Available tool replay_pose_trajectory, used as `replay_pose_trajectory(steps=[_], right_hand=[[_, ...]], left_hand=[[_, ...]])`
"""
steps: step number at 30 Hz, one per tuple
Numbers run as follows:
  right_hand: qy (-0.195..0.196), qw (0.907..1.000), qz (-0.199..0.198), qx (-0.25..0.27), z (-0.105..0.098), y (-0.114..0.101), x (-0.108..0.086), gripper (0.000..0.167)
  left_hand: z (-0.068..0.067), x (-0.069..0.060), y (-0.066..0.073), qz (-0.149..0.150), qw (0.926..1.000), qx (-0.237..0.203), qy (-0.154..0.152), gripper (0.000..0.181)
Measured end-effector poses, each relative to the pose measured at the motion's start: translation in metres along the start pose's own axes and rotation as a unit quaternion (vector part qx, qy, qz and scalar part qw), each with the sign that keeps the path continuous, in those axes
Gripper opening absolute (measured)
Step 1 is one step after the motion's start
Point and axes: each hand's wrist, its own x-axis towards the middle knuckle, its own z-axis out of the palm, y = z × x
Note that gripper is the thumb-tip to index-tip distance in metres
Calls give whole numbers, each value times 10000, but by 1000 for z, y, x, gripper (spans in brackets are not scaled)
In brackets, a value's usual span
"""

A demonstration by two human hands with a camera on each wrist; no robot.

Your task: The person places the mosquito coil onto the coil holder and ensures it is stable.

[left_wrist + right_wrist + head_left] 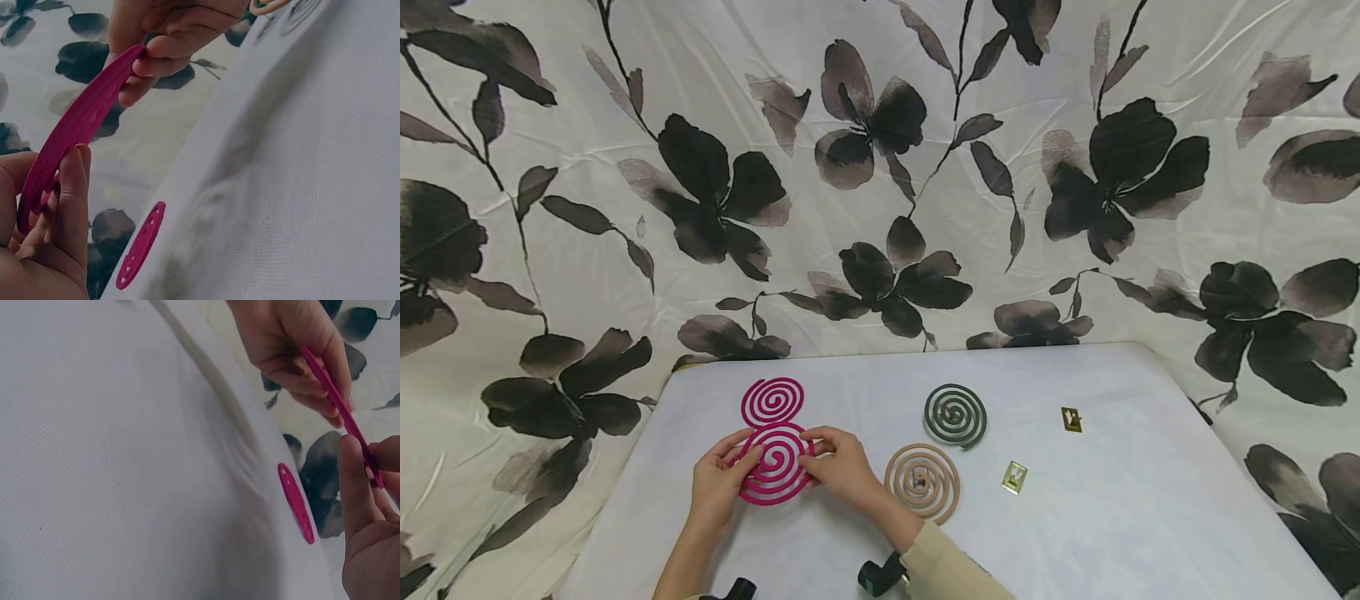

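Your left hand (718, 482) and right hand (844, 468) are pinching the larger pink coil (83, 117) by opposite edges | it is hovering above the desk (1150, 500), left, nearer than the smaller pink coil (295, 503) | uneven pulling would be bending its thin turns | right forearm (891, 518) is partly hiding the tan coil (922, 483); dropping it risks nudging that

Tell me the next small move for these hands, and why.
I'd probably lower the round magenta spiral coil level onto the white woven-textured tabletop: the left hand and right hand pinch its opposite sides, the wrist views show it raised above the surface, and a second magenta spiral coil already lies flat there.
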Motion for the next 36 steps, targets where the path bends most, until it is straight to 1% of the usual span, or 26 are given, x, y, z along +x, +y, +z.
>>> replay_pose_trajectory(steps=[7,15,22,25,31,36], right_hand=[[16,9999,-56,-94,-8,0,-3,28],[110,9997,-107,-204,-17,-2,-4,28],[211,9994,-114,-242,-23,-4,-6,29],[274,9990,-186,-291,-24,-14,-11,28],[342,9985,-228,-350,-28,-44,-25,26],[439,9986,-195,-218,-33,-54,-32,26]], left_hand=[[8,1,-1,41,9997,-203,-99,47],[17,3,-2,64,9994,-242,-242,45],[23,3,1,43,9991,-264,-343,45],[26,2,3,45,9990,-234,-369,45],[30,1,9,10,9986,-270,-464,43],[34,-1,11,-83,9977,-305,-607,45]])
